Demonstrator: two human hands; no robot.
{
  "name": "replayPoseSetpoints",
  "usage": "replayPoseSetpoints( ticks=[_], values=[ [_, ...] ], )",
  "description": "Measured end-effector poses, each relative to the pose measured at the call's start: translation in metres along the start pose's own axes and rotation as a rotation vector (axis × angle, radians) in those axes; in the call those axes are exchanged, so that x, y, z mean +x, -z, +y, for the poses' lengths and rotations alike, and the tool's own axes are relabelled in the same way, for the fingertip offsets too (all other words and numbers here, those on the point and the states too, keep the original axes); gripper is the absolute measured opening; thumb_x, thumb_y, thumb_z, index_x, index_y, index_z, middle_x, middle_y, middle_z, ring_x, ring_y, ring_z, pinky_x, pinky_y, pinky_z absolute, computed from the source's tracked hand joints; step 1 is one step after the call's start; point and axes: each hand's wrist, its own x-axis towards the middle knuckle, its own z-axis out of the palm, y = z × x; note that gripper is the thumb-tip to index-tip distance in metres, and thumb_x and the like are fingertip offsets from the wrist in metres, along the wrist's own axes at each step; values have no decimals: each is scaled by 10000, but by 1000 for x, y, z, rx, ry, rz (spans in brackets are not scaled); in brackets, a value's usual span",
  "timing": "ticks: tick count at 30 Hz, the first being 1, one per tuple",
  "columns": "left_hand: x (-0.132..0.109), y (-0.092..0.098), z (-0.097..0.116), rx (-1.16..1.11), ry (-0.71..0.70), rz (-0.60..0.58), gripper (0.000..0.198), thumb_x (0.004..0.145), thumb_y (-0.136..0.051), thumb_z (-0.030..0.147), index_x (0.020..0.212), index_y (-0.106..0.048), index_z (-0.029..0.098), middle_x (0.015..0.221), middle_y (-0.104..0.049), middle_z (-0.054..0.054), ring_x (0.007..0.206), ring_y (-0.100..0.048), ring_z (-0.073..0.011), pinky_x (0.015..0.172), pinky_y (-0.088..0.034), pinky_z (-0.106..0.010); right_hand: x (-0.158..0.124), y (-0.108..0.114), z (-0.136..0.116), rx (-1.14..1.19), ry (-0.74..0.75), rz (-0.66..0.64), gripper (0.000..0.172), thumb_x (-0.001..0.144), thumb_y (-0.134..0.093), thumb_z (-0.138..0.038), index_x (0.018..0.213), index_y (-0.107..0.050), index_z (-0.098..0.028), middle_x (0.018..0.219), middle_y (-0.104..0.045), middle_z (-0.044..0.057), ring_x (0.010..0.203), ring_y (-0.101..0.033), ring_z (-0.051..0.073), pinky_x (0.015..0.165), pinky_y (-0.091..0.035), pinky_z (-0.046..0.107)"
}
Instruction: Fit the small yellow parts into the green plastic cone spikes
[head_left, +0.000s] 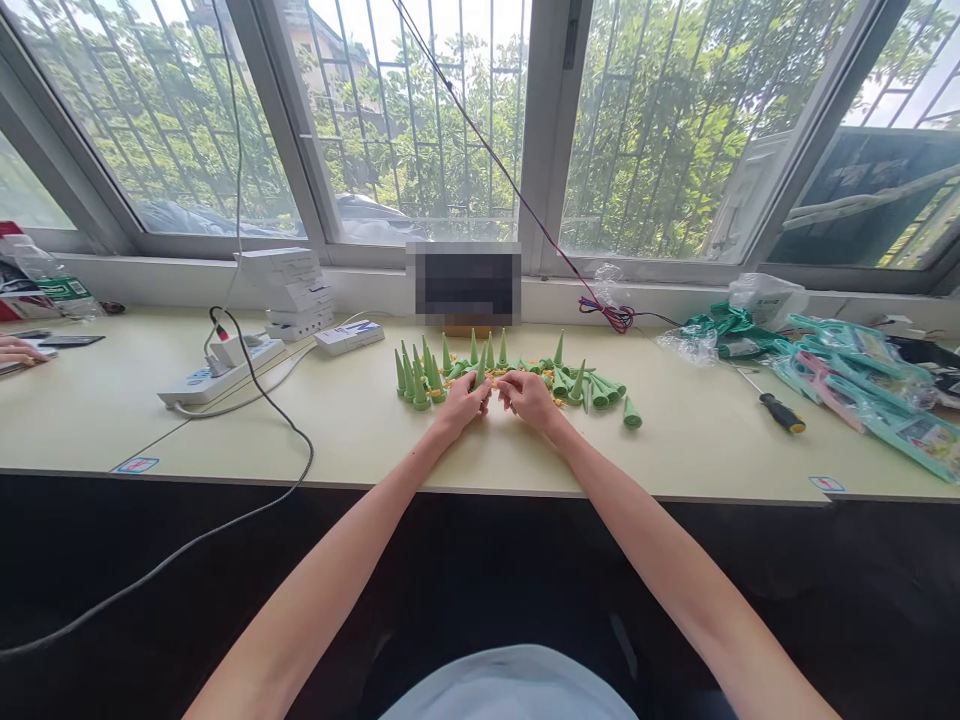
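Observation:
My left hand [463, 405] is closed around a green cone [481, 372], its tip pointing up. Close beside it, my right hand [525, 394] has its fingers pinched together near the base of that cone; whatever is in the pinch is too small to make out. Several green cones [418, 385] stand upright on the table to the left of my hands. More green cones [600, 392] lie on their sides or stand to the right. Small orange-yellow pieces [534, 368] are scattered among the cones behind my hands.
A power strip [221, 372] with cables and stacked white boxes [281, 290] are on the left. A screwdriver [782, 412] and plastic-wrapped turquoise items [862, 375] lie right. Another person's hand [19, 352] rests at the far left. A dark cable hangs over the table's front edge [360, 482].

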Motion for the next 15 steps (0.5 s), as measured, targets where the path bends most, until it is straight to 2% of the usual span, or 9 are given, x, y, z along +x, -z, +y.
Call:
replayPoseSetpoints(
  ticks=[6,15],
  values=[
    [-1,-1,4,-55,49,12,303,821,-654,413,729,-487,178,654,-505,6,526,-489,-94,448,-446,-239,0,-1,3,77,32,8,309,860,-598,-454,773,-638,-161,594,-619,9,434,-509,97,466,-430,240],
    [-2,-2,6,-104,85,28,325,814,-671,400,705,-461,178,648,-500,6,517,-487,-88,426,-430,-232,2,-3,9,145,63,17,379,805,-659,-541,789,-629,-164,643,-629,20,488,-566,120,447,-452,245]
  ],
)
